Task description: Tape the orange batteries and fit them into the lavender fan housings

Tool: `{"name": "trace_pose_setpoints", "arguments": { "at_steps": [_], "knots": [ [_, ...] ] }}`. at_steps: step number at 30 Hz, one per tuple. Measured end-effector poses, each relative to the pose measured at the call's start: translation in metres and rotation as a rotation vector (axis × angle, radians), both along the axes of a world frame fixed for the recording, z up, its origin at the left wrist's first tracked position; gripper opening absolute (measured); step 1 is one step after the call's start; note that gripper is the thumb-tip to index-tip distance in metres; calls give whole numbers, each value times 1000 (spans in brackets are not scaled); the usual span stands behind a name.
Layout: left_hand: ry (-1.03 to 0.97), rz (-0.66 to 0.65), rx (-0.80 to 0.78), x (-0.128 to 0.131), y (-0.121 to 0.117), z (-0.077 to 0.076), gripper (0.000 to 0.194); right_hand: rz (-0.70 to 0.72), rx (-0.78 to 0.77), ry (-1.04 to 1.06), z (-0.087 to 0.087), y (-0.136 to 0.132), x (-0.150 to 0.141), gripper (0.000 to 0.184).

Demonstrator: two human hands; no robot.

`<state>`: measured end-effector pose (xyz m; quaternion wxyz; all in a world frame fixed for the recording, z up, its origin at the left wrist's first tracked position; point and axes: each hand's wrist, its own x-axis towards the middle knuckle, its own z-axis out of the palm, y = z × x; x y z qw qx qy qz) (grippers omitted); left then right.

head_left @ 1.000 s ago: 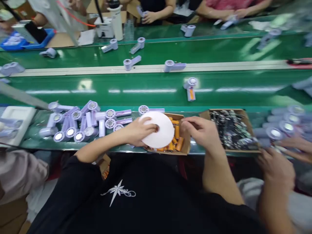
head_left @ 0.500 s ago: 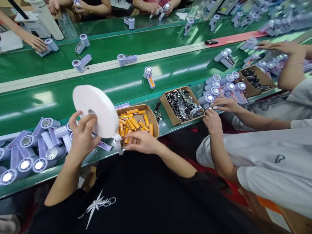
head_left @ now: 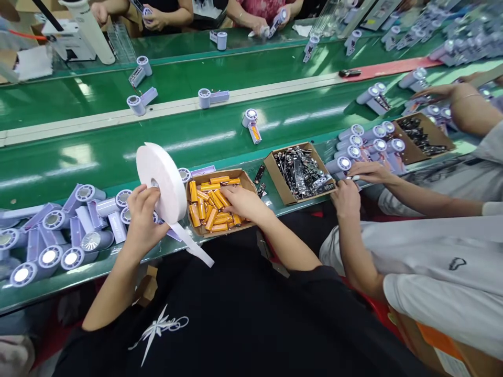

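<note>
My left hand point(head_left: 145, 220) is closed on a large roll of white tape point(head_left: 167, 180), its fingers at the core. A loose strip of tape point(head_left: 192, 243) hangs from the roll's lower edge towards my shirt. My right hand point(head_left: 247, 204) reaches into a shallow cardboard box point(head_left: 248, 180) of orange cylindrical batteries point(head_left: 212, 217). Its fingers are stretched out over the batteries on the right side and touch them; the thumb side is partly hidden. No battery is visibly lifted.
Lilac fan-like housings point(head_left: 51, 256) lie piled on the left. A carton of black circuit boards point(head_left: 298, 173) stands to the right, near a co-worker's hands point(head_left: 348, 199). Behind runs a green conveyor belt point(head_left: 176, 136) with scattered housings. Other people's hands point(head_left: 157, 18) work across it.
My right hand has left the tape's end and moved right into the battery box. The tape strip now hangs free. The roll has turned and shifted slightly right in my left hand.
</note>
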<state>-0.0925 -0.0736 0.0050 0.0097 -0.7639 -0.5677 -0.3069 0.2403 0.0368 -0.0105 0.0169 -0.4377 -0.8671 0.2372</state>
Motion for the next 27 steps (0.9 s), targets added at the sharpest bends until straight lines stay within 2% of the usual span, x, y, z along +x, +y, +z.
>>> {"name": "trace_pose_setpoints", "arguments": {
  "at_steps": [1, 3, 4, 6, 8, 10, 12, 14, 16, 18, 22, 25, 27],
  "knots": [
    [16, -10, 25, 4, 1, -2, 82, 11, -33, 15, -2, 5, 5, 57],
    [38, -24, 57, 9, 3, -6, 76, -31, -84, 134, -3, 10, 16, 38],
    [45, -30, 55, 11, 3, -8, 75, -94, -90, 234, -1, 10, 23, 30],
    [57, -43, 41, 12, 3, -11, 74, -255, -83, 501, 3, 8, 35, 27],
    [77, -56, 22, 13, 2, -13, 76, -374, -102, 795, 7, 2, 43, 34],
    [102, -68, 6, 15, 2, -14, 79, -440, -138, 1036, 11, -5, 44, 50],
    [129, -91, -1, 17, 2, -14, 83, -471, -171, 1195, 14, -12, 41, 64],
    [165, -122, 0, 20, 2, -12, 88, -473, -232, 1287, 19, -19, 36, 69],
    [213, -164, 8, 24, 2, -8, 90, -465, -297, 1286, 24, -26, 32, 66],
    [272, -200, 28, 29, 2, -3, 88, -459, -287, 1211, 30, -31, 29, 63],
    [414, -257, 78, 36, 1, 4, 77, -378, -130, 1036, 41, -33, 20, 53],
    [476, -303, 80, 35, 2, 9, 75, -259, -10, 868, 52, -24, 16, 45],
    [495, -303, 83, 33, 4, 12, 76, -170, 14, 747, 57, -16, 16, 44]
  ]
}}
